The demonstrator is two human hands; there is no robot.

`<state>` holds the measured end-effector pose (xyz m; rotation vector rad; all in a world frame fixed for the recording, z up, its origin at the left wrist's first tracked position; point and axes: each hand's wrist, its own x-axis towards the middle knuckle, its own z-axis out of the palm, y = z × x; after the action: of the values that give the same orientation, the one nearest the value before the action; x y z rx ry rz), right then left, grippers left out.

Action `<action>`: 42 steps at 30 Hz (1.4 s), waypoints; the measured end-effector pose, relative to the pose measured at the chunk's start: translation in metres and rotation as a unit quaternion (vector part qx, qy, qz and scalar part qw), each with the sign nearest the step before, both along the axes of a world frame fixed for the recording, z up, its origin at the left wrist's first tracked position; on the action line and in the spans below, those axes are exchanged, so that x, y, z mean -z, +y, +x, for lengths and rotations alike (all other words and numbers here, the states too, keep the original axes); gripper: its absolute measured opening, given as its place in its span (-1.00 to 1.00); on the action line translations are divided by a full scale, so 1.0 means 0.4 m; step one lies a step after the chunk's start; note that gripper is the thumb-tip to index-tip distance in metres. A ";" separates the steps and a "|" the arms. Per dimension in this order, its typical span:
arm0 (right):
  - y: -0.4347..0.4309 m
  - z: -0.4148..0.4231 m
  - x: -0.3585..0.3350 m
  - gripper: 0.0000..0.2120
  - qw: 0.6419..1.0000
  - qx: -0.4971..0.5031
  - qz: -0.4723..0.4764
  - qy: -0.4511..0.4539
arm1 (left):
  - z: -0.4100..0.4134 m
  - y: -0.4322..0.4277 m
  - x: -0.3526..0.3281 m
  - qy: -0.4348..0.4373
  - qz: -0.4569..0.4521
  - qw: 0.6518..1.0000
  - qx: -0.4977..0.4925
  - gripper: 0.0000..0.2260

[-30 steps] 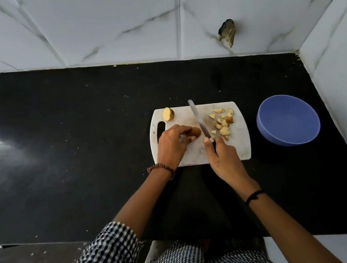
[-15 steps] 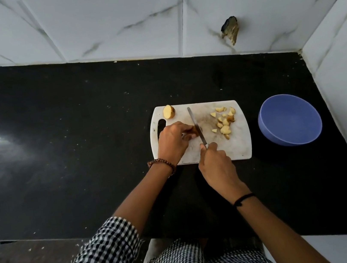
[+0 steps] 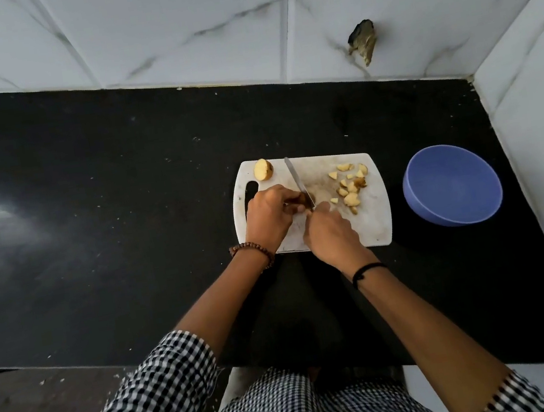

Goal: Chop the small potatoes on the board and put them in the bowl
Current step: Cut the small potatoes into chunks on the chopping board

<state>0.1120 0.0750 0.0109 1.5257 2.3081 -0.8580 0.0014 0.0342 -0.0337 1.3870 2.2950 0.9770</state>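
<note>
Nearby, a person cuts a small potato (image 3: 305, 198) on a white board (image 3: 374, 225) at a black desk (image 3: 123, 210).
The left hand (image 3: 270, 215) curls its grip over the brown potato near the board's middle, fingertips holding it down. The right hand (image 3: 329, 232) has a closed grip round the handle of a knife (image 3: 296, 179); the handle is hidden in the fist, and the blade points away from the person and meets the potato. A half potato (image 3: 263, 169) lies at the board's far left corner. Chopped pieces (image 3: 349, 189) are scattered over its right part. A blue bowl (image 3: 451, 184) stands on the desk just right of the board, not touching it.
</note>
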 end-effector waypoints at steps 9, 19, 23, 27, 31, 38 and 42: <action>0.000 -0.003 -0.014 -0.65 0.999 0.017 -0.041 -0.005 | 0.024 0.001 -0.021 0.034 -0.030 0.999 -0.009 -0.81; -0.076 0.099 -0.003 -0.79 0.999 0.010 -0.050 -0.009 | 0.025 0.004 -0.020 0.008 -0.053 0.998 -0.031 -0.81; -0.100 0.133 -0.006 -0.80 0.998 0.010 -0.053 -0.027 | 0.024 0.008 -0.017 -0.006 -0.055 0.998 -0.034 -0.83; -0.111 0.179 -0.017 -0.76 0.998 0.009 -0.054 -0.038 | 0.027 0.009 -0.021 -0.005 -0.050 0.998 -0.038 -0.81; -0.100 0.212 -0.036 -0.71 0.997 0.000 -0.063 -0.038 | 0.026 0.006 -0.025 0.000 -0.046 0.998 -0.036 -0.81; -0.102 0.241 -0.040 -0.67 0.998 0.030 -0.056 0.019 | 0.011 0.003 -0.025 0.026 -0.059 0.997 0.033 -0.59; -0.089 0.238 -0.033 -0.62 0.997 0.050 -0.052 0.041 | 0.004 0.011 -0.028 0.055 -0.074 0.994 0.062 -0.62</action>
<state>0.2071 0.0392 0.0240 1.6003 2.2194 -1.0694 0.0029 0.0386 -0.0224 1.5330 2.2749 0.6945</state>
